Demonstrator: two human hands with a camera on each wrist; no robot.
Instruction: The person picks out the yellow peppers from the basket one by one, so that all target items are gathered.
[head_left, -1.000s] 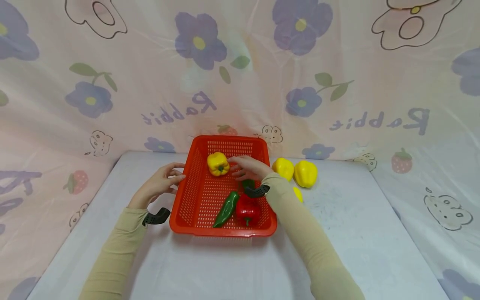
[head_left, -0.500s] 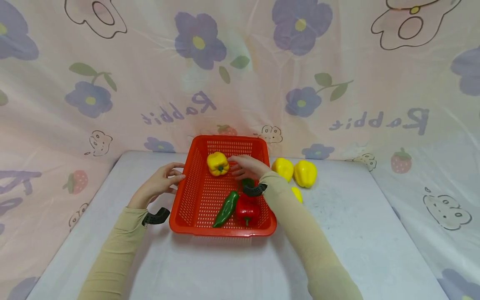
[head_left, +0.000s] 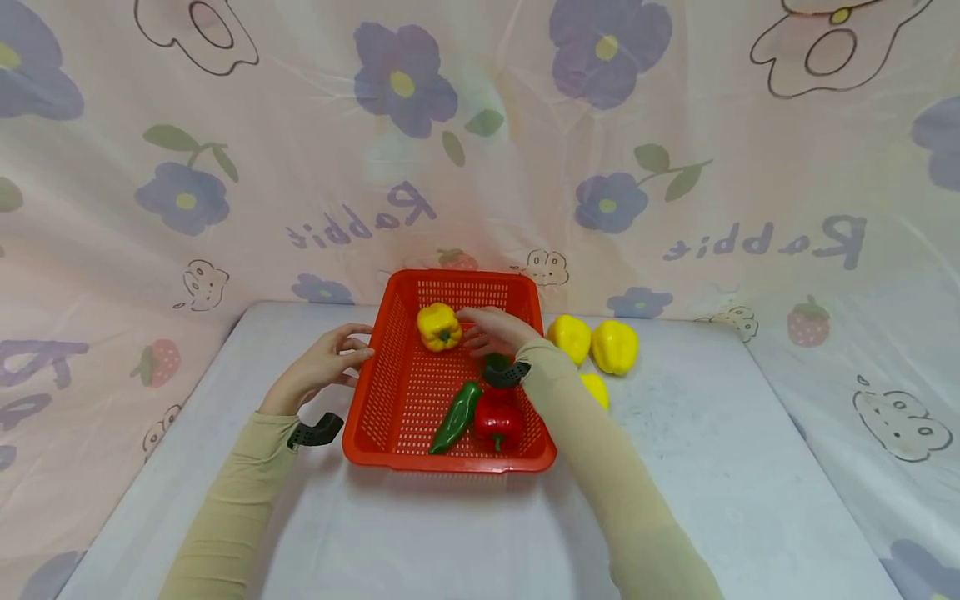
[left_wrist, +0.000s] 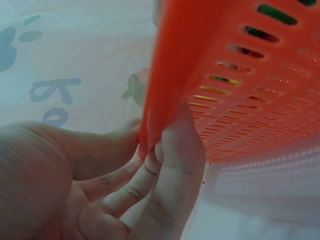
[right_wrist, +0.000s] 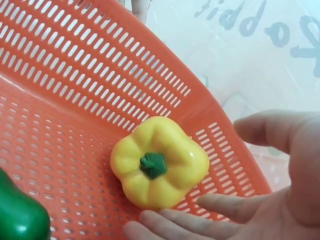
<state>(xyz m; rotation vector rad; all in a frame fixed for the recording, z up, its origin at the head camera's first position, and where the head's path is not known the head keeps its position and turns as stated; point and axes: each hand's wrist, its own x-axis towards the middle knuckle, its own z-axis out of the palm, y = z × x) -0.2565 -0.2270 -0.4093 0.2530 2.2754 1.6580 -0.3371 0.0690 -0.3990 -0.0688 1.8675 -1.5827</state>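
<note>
In the head view, my left hand (head_left: 322,367) is at the left side of a red plastic basket (head_left: 450,464). The left wrist view shows thumb and fingers pinching the basket's rim (left_wrist: 172,75). My right hand (head_left: 498,332) hovers over the basket's far right part with fingers extended, holding nothing. Just left of its fingertips lies a yellow bell pepper (head_left: 438,327), stem facing up in the right wrist view. Nearer the front of the basket are a long green pepper (head_left: 456,418) and a red bell pepper (head_left: 498,419). Another green pepper (right_wrist: 20,212) is partly hidden under the right wrist.
Right of the basket on the white table (head_left: 697,467) stand two yellow bell peppers (head_left: 570,340) (head_left: 615,347). A third yellow pepper (head_left: 596,390) is partly covered by the right sleeve. A patterned curtain (head_left: 480,167) hangs right behind the table.
The head view has shifted slightly. Both hands keep almost the same place, and the peppers and basket stay where they were.
</note>
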